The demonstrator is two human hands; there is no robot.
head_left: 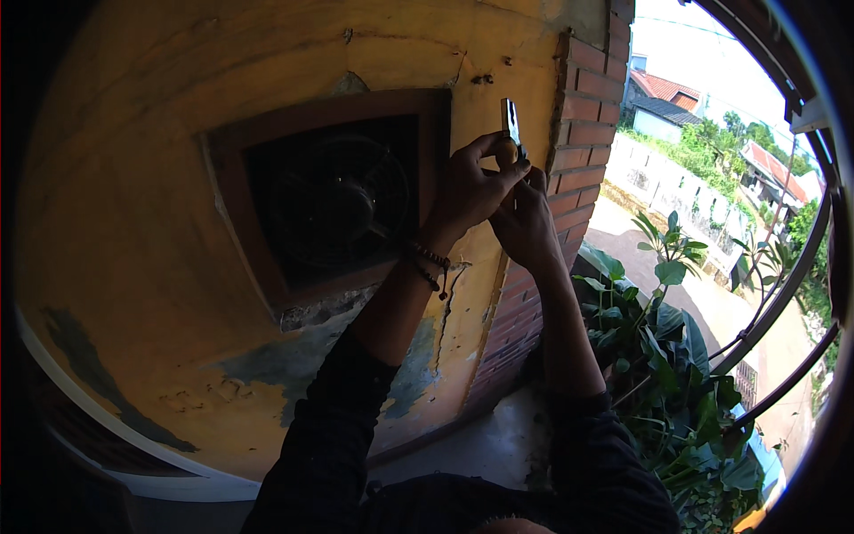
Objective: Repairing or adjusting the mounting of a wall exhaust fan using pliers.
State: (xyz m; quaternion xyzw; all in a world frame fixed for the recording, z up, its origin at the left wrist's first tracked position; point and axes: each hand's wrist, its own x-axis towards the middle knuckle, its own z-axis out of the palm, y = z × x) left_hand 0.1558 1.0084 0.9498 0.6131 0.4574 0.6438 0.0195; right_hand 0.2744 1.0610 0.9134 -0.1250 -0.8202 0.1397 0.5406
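Observation:
A pair of pliers points upward in front of the yellow wall, its metal jaws catching the light. My left hand, with a beaded bracelet at the wrist, is closed round the tool just below the jaws. A small yellowish part shows between its thumb and index finger; I cannot tell whether it belongs to the pliers. Lower down, my right hand is closed on the pliers' handle end, close against the left hand. The handles are mostly hidden by my fingers.
Left of my hands, a round fan sits inside a brown square frame in the peeling yellow wall. A brick column borders it on the right. Leafy plants and a curved metal railing stand farther right.

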